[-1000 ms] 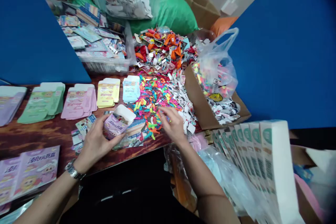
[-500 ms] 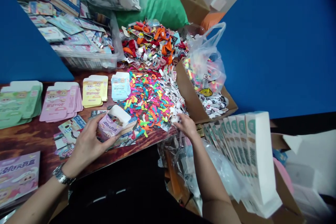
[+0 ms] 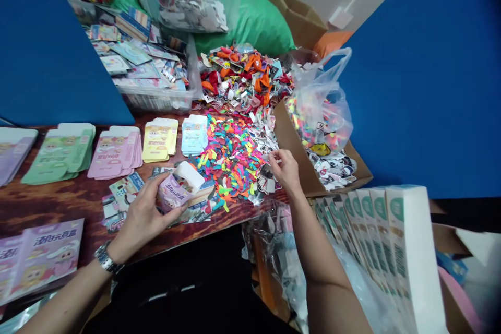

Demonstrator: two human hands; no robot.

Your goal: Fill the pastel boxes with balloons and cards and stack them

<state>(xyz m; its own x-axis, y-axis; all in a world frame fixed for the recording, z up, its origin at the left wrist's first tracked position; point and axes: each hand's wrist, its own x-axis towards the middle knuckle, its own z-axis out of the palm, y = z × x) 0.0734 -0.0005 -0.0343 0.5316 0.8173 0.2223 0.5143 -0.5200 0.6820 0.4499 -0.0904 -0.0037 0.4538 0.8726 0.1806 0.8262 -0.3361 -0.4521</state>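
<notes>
My left hand point(image 3: 143, 216) grips a lilac printed cardboard box point(image 3: 171, 194), which is open at the top with its white flap raised. My right hand point(image 3: 285, 169) hangs just above the edge of a heap of cut paper stickers point(image 3: 264, 138), its fingertips pinched together. Whether they hold anything is too small to tell. Between my hands lies a spread of small multicoloured uninflated balloons point(image 3: 230, 159). Printed paper cards point(image 3: 125, 188) lie beside my left hand.
Flat box stacks point(image 3: 115, 154) line the wooden table point(image 3: 50, 209). A plastic tub of cards point(image 3: 156, 96) stands behind them. A cardboard box point(image 3: 301, 151) holds a plastic bag of balloons point(image 3: 321, 109). White-and-green flat cartons point(image 3: 407, 255) stand at lower right.
My right hand has risen from the stickers and moved slightly right, with its fingers pinched. My left hand still holds the lilac box. The whole view has shifted slightly.
</notes>
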